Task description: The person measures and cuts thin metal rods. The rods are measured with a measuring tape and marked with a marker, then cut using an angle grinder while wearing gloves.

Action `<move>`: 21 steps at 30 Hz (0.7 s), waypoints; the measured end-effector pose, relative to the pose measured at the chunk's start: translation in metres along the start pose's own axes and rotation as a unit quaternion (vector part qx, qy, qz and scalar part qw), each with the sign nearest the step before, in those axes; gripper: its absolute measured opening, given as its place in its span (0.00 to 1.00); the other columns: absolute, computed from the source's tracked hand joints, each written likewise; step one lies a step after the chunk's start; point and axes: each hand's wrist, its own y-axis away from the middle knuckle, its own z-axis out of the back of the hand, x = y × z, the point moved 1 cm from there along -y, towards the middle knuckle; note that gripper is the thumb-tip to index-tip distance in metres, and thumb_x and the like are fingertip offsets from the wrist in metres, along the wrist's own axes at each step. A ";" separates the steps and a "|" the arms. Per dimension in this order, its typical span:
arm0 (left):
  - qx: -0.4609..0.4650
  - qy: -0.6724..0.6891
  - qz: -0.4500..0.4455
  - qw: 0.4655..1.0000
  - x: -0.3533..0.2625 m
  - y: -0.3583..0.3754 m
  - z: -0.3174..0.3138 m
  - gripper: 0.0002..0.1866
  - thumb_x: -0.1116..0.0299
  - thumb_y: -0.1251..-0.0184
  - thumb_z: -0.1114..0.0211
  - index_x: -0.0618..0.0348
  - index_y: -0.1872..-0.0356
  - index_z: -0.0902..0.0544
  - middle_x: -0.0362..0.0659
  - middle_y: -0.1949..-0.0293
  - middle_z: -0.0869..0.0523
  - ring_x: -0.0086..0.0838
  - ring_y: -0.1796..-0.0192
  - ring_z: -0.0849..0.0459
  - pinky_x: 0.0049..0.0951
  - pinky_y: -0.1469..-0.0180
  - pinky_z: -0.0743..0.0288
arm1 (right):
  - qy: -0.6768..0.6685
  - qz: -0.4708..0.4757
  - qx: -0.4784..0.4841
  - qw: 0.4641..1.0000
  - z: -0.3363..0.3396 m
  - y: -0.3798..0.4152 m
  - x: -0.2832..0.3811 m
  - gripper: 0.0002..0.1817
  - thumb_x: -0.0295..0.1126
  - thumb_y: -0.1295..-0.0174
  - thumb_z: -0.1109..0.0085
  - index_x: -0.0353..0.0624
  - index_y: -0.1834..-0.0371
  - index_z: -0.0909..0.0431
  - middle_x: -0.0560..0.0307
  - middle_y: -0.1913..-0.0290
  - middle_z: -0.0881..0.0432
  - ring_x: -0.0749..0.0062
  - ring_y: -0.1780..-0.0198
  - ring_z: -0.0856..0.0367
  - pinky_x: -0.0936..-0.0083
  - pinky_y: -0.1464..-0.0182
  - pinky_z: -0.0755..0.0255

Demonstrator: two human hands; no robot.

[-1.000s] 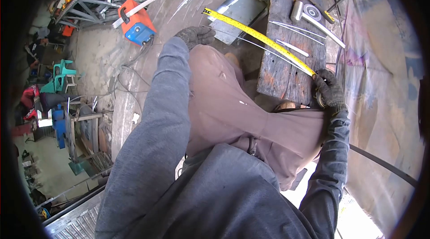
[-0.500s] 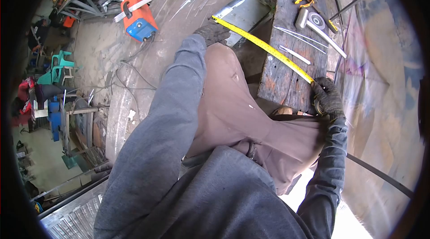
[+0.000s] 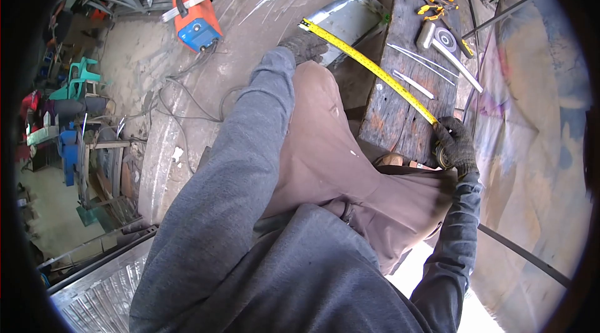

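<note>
Fingers (image 3: 445, 135) of the gloved right hand (image 3: 460, 149) were curled around the case of the tape measure (image 3: 375, 70), whose yellow blade slanted over the wooden bench (image 3: 392, 125) toward the left hand (image 3: 305, 47); whether that one gripped anything, I couldn't tell. An orange-and-blue machine (image 3: 199, 24) stood well apart, while a hammer (image 3: 461, 69) and pliers (image 3: 429, 9) lay farther along the bench. The blade's markings were too small to read, and the right glove partly hid the case
</note>
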 end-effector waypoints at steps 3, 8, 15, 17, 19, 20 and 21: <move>0.010 0.000 -0.006 1.000 0.003 -0.005 0.006 0.22 0.64 0.20 0.40 0.59 0.31 0.29 0.53 0.39 0.15 0.43 0.42 0.12 0.42 0.50 0.12 | -0.011 0.009 -0.001 1.000 -0.001 -0.002 -0.007 0.12 0.39 0.31 0.34 0.41 0.55 0.16 0.48 0.63 0.18 0.57 0.60 0.18 0.66 0.54 0.25; 0.021 0.016 -0.002 1.000 0.009 -0.018 0.015 0.23 0.64 0.21 0.39 0.59 0.31 0.29 0.53 0.40 0.15 0.44 0.42 0.12 0.44 0.53 0.11 | -0.007 0.011 0.034 0.999 0.006 -0.011 -0.001 0.13 0.38 0.31 0.33 0.39 0.53 0.16 0.51 0.63 0.18 0.63 0.59 0.18 0.67 0.54 0.25; 0.060 -0.143 -0.100 0.983 0.021 -0.032 0.025 0.23 0.66 0.22 0.37 0.61 0.31 0.28 0.54 0.39 0.16 0.41 0.41 0.13 0.40 0.46 0.13 | -0.010 0.026 0.052 0.998 0.022 -0.018 0.007 0.15 0.40 0.31 0.32 0.39 0.53 0.16 0.53 0.63 0.16 0.68 0.59 0.18 0.69 0.53 0.25; 0.107 -0.285 -0.193 0.933 0.035 -0.059 0.053 0.23 0.67 0.23 0.37 0.60 0.31 0.28 0.54 0.38 0.17 0.40 0.40 0.13 0.40 0.44 0.14 | -0.007 -0.006 0.079 0.997 0.024 -0.021 0.016 0.14 0.39 0.29 0.33 0.39 0.54 0.17 0.56 0.62 0.18 0.71 0.59 0.21 0.71 0.54 0.26; 0.149 -0.335 -0.331 0.870 0.044 -0.084 0.067 0.19 0.62 0.26 0.31 0.58 0.39 0.20 0.45 0.44 0.14 0.32 0.49 0.11 0.37 0.54 0.13 | -0.025 -0.039 0.100 0.994 0.025 -0.017 0.017 0.17 0.44 0.29 0.33 0.38 0.56 0.17 0.60 0.62 0.22 0.74 0.58 0.23 0.72 0.53 0.27; 0.091 -0.155 -0.193 0.965 0.028 -0.053 0.046 0.18 0.63 0.26 0.31 0.57 0.41 0.20 0.45 0.47 0.14 0.33 0.50 0.11 0.36 0.55 0.14 | 0.021 -0.053 0.092 0.994 0.026 -0.014 0.013 0.20 0.47 0.31 0.32 0.39 0.55 0.17 0.60 0.61 0.21 0.74 0.57 0.23 0.72 0.51 0.27; 0.028 0.025 -0.033 0.999 0.012 -0.019 0.027 0.17 0.63 0.26 0.32 0.57 0.43 0.21 0.45 0.50 0.14 0.33 0.51 0.11 0.35 0.57 0.15 | 0.015 -0.079 0.083 0.993 0.025 -0.010 0.013 0.21 0.49 0.31 0.32 0.40 0.53 0.17 0.59 0.59 0.19 0.73 0.56 0.22 0.70 0.51 0.26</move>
